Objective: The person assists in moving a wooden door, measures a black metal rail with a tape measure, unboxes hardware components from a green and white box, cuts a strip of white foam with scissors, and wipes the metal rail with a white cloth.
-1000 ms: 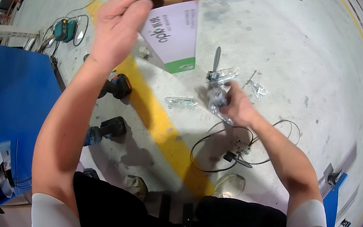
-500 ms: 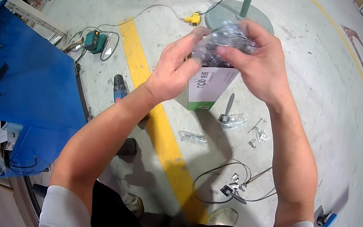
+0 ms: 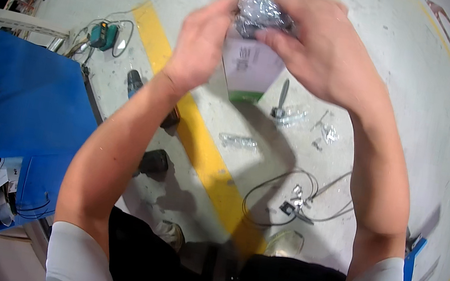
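Note:
A crumpled clear plastic bag (image 3: 264,16) with dark contents bulges at the top of a white box (image 3: 250,67) with a green lower edge. My right hand (image 3: 314,45) curls round the bag's right side, its thumb pressed against the front of the plastic. At the left side of the bag and box is my left hand (image 3: 204,37). Motion smears its fingertips, so its grip on the bag is unclear. The bag hides most of the box's opening.
Right of the box lie a grey-handled tool (image 3: 282,99) and clear plastic wrappings (image 3: 329,134). A looped cable (image 3: 248,196) lies nearer me. Left are a drill (image 3: 134,83), a blue cabinet (image 3: 35,89) and a green power tool (image 3: 103,35). A yellow stripe (image 3: 199,148) crosses the floor.
The view has shifted, so the box and floor items sit higher in the picture. The bag has moved lower against the box's top, and my left hand lies more along its side.

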A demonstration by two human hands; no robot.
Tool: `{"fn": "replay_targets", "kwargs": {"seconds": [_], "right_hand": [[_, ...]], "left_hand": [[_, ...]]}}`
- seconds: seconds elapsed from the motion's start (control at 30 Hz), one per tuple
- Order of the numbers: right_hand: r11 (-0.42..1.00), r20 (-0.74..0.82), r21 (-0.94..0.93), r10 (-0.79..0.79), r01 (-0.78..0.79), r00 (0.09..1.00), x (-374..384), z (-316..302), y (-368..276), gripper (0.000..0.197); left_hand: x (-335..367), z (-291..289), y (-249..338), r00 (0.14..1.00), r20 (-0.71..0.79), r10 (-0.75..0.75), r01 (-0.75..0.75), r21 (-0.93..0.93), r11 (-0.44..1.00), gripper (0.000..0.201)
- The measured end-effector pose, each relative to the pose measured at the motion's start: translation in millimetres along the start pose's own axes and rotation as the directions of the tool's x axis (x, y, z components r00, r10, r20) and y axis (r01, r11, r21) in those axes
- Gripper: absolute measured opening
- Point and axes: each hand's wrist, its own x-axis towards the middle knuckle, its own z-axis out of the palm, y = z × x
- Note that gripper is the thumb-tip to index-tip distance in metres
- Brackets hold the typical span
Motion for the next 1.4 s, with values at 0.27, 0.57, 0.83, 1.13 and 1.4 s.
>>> {"fn": "replay_targets", "kwargs": {"seconds": [0.27, 0.57, 0.83, 1.13, 1.4], "right_hand": [[0.816, -0.41, 0.537, 0.473, -0.213, 0.78, -47.2, 40.8, 34.1, 0.024], [0.915, 0.249, -0.33, 0.321, -0.232, 0.914, -230.2, 180.6, 93.9, 0.024], [0.585, -0.187, 0.77, 0.589, -0.256, 0.786, -91.3, 9.7, 44.1, 0.011], [0.937, 0.132, -0.262, -0.203, 0.231, 0.97, 34.6, -42.5, 1.8, 0.004], [0.99, 0.111, -0.139, 0.038, -0.022, 0.993, 59.2, -5.5, -11.5, 0.024]], "left_hand": [[-0.8, 2.5, -2.4, 0.984, -0.007, -0.176, 0.17, -0.222, 0.96, 0.036], [6.1, 2.1, 8.1, 0.934, -0.019, -0.358, 0.34, -0.27, 0.901, 0.028], [11.2, 3.2, -4.6, 0.987, 0.088, -0.131, 0.153, -0.317, 0.936, 0.023], [11.6, 9.3, -8.0, 0.971, 0.071, -0.228, 0.234, -0.476, 0.848, 0.039], [8.4, -0.3, -4.9, 0.959, 0.091, -0.269, 0.282, -0.411, 0.867, 0.043]]}}
